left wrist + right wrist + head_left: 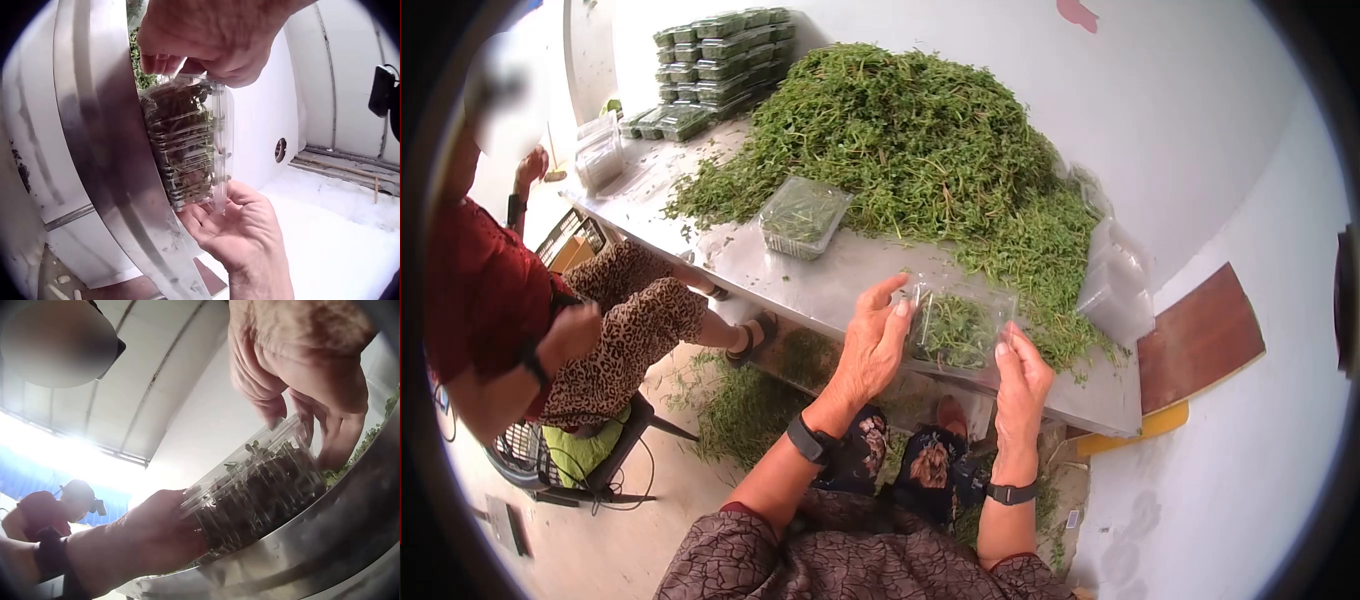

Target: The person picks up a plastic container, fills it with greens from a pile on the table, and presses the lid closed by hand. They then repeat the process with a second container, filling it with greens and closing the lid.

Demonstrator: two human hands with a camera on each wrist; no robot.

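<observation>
Between my two hands is a clear plastic clamshell box (953, 332) filled with leafy green sprigs, close over the front edge of the metal table. My left hand (874, 338) grips its left end, the thumb along the side. At the opposite end, my right hand (1022, 384) pinches the rim between thumb and fingers. In the right wrist view, sprigs (252, 449) poke up at the rim of the box (262, 494). The left wrist view shows the ribbed side of the box (184, 147) beside the table edge. Another filled box (803, 217) sits on the table to the left.
A large heap of greens (900, 140) covers the back of the table (730, 250). Filled boxes (725, 60) are stacked at back left; nested clear containers (1118, 280) stand at right. A seated person (500, 290) is at left. Loose greens (745, 415) lie below the table.
</observation>
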